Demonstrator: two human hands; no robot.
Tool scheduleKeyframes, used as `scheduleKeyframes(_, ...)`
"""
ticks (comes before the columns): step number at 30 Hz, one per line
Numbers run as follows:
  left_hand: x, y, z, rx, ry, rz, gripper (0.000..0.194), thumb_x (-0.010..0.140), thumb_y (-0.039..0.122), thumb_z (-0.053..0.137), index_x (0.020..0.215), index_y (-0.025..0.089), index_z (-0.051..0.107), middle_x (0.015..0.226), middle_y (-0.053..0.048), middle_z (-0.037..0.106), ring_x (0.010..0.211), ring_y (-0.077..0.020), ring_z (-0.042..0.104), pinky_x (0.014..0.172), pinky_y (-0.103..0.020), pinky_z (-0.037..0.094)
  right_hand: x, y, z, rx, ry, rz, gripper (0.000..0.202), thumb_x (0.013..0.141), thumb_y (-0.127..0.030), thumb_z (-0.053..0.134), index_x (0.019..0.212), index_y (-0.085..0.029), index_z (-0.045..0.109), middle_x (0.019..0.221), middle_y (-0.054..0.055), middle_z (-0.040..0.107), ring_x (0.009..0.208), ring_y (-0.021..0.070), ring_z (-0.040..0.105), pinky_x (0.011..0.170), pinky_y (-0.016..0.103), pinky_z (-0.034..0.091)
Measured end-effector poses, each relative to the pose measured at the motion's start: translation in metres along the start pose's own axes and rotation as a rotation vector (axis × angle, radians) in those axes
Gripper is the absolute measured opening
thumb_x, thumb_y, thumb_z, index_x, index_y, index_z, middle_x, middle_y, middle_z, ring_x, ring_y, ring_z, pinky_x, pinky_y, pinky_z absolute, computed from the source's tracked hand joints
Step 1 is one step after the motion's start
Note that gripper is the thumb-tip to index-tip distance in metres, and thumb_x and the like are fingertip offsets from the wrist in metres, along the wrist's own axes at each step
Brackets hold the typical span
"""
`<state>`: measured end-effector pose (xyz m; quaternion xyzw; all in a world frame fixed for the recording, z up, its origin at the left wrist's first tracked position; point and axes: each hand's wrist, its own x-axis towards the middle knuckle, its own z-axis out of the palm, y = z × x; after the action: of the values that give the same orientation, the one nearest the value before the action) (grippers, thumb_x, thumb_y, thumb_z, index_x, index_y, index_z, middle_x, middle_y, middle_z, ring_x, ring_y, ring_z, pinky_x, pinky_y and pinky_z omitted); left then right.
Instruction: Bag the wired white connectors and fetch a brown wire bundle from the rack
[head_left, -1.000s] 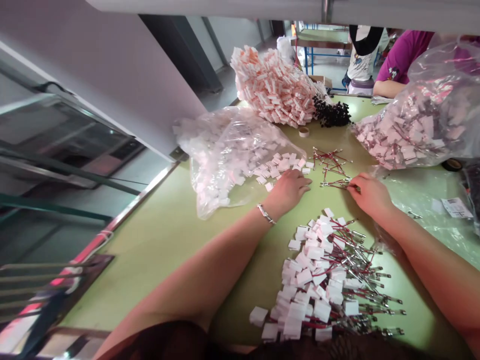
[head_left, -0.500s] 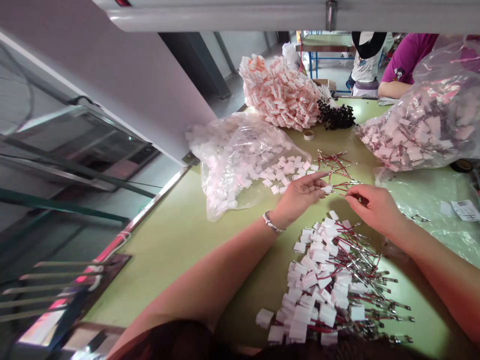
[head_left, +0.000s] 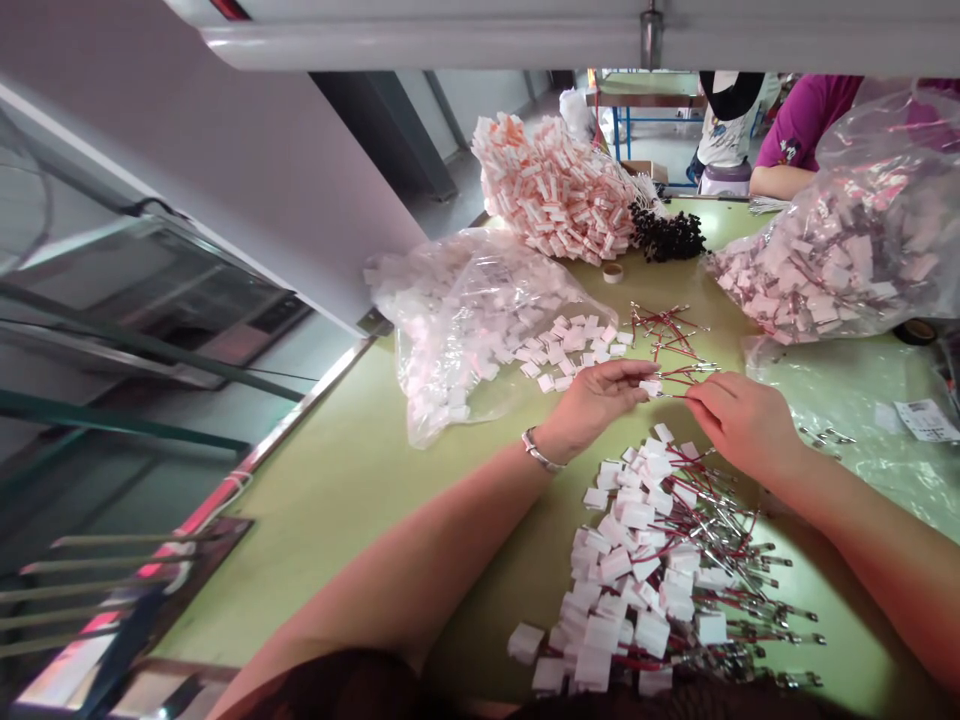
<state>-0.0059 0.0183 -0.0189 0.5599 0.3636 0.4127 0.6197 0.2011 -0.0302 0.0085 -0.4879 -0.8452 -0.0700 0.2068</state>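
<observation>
A small white connector point(head_left: 649, 387) is pinched between the fingertips of my left hand point(head_left: 600, 402). Just to its right, my right hand point(head_left: 739, 415) has thumb and fingers closed on a thin red wire point(head_left: 681, 397) that reaches to the connector. Loose red wires with metal ends point(head_left: 667, 330) lie on the table right behind my hands. Below the hands spreads a large pile of white connectors with red wires point(head_left: 637, 560), metal tips pointing right. Loose white connectors point(head_left: 566, 350) spill from a clear bag point(head_left: 472, 320) to the left.
At the back of the green table point(head_left: 322, 510) stand a heap of pinkish-white parts point(head_left: 555, 190), black parts point(head_left: 667, 235) and a tape roll point(head_left: 613, 272). A filled clear bag point(head_left: 840, 270) is at the right. Behind it shows a person's purple sleeve point(head_left: 806, 120). A white bar crosses overhead.
My right hand has turned slightly, its fingers now more closed together near the connector. My left hand still holds the white connector, a little lower. The whole view has shifted slightly.
</observation>
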Motion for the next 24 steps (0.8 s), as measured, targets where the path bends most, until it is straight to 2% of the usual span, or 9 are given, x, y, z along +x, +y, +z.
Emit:
scheduleKeyframes(4,0.0004,0.0001,-0.0002,0.038,0.004,0.004,0.035,0.072,0.022,0.072,0.107,0.017,0.069,0.108,-0.008,0.071,0.088,-0.013,0.065,0.084,-0.029,0.055,0.0003,-0.0009,-0.0011,-0.02,-0.004,-0.008,0.032,0.096,-0.025,0.037,0.084,-0.018,0.066,0.082,0.006,0.069,0.078,0.017,0.06,0.062,0.029,0.038)
scheduleKeyframes(9,0.0006,0.0007,-0.001,0.068,0.023,0.022,0.035,0.072,0.024,0.071,0.106,0.017,0.069,0.107,-0.008,0.07,0.09,-0.0145,0.065,0.081,-0.029,0.056,0.0011,-0.0018,-0.001,0.052,-0.05,0.066,0.032,0.095,-0.027,0.035,0.085,-0.018,0.064,0.079,0.006,0.068,0.072,0.0173,0.059,0.059,0.029,0.036)
scheduleKeyframes(13,0.0001,0.0017,-0.0002,0.057,0.028,0.036,0.032,0.071,0.022,0.072,0.103,0.017,0.07,0.107,-0.008,0.07,0.092,-0.0149,0.065,0.084,-0.029,0.055,0.0016,-0.002,-0.0005,0.25,-0.121,0.182,0.027,0.092,-0.027,0.037,0.084,-0.019,0.062,0.074,0.004,0.065,0.064,0.0147,0.054,0.058,0.029,0.035)
scheduleKeyframes(19,-0.0008,0.0035,0.0001,0.03,0.008,0.055,0.029,0.072,0.022,0.072,0.1,0.018,0.07,0.103,-0.006,0.071,0.088,-0.0132,0.064,0.082,-0.027,0.054,0.0055,-0.0022,-0.0019,0.614,-0.331,0.372,0.024,0.088,-0.031,0.044,0.071,-0.019,0.057,0.061,-0.001,0.053,0.056,0.011,0.043,0.056,0.027,0.034)
scheduleKeyframes(22,-0.0006,0.007,-0.0008,0.088,-0.027,0.088,0.024,0.072,0.022,0.071,0.096,0.018,0.072,0.103,-0.006,0.069,0.088,-0.0135,0.063,0.08,-0.027,0.054,0.0078,-0.0039,-0.0047,0.755,-0.388,0.458,0.025,0.086,-0.032,0.045,0.067,-0.018,0.055,0.061,-0.002,0.051,0.057,0.0102,0.041,0.057,0.026,0.034)
scheduleKeyframes(24,-0.0007,0.0093,-0.0001,0.17,-0.058,0.162,0.019,0.073,0.02,0.069,0.091,0.019,0.073,0.098,-0.006,0.068,0.086,-0.0132,0.062,0.077,-0.026,0.054,0.0091,-0.0056,-0.0059,0.796,-0.412,0.504,0.025,0.085,-0.032,0.046,0.065,-0.018,0.054,0.06,-0.002,0.049,0.056,0.0098,0.039,0.056,0.026,0.033)
